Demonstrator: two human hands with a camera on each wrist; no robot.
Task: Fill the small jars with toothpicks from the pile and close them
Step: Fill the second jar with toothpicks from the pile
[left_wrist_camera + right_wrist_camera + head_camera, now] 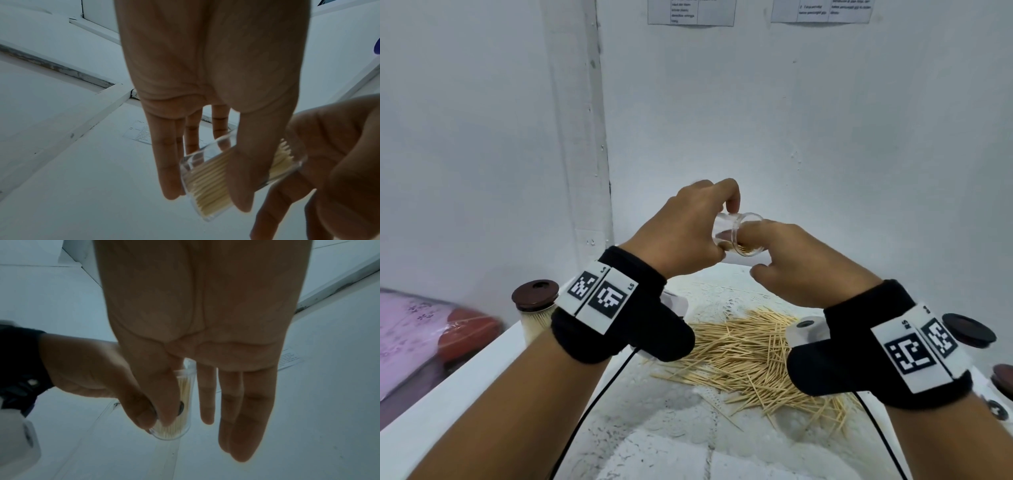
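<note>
My left hand (pixel 681 233) is wrapped around a small clear jar (pixel 748 238), holding it tipped on its side up in the middle of the frame, well above the tabletop (pixel 671 428). My right hand (pixel 801 263) has a finger poked into the open mouth of the jar, other fingers loosely curled, not really gripping anything, so basically just pressing. The left wrist view shows the jar (pixel 236 175) about half packed with toothpicks lying along its length, my thumb across the side of it. The right wrist view shows the same jar (pixel 180 410) end-on, my fingertips at the rim.

So I reckon I'm in the filling step, tamping the sticks down so they sit neat. The pile (pixel 753 356) is still big, spread over the lower middle of the frame, right under my wrists.

Next move, I'd guess: either grab another pinch from the pile or go for a lid. There's a dark lid (pixel 969 330) at the right edge and another lower down, partly cut off. A finished-looking jar with a brown cap (pixel 536 301) sits at the left, already full. Capping needs the jar upright first, otherwise the sticks slide out.
</note>
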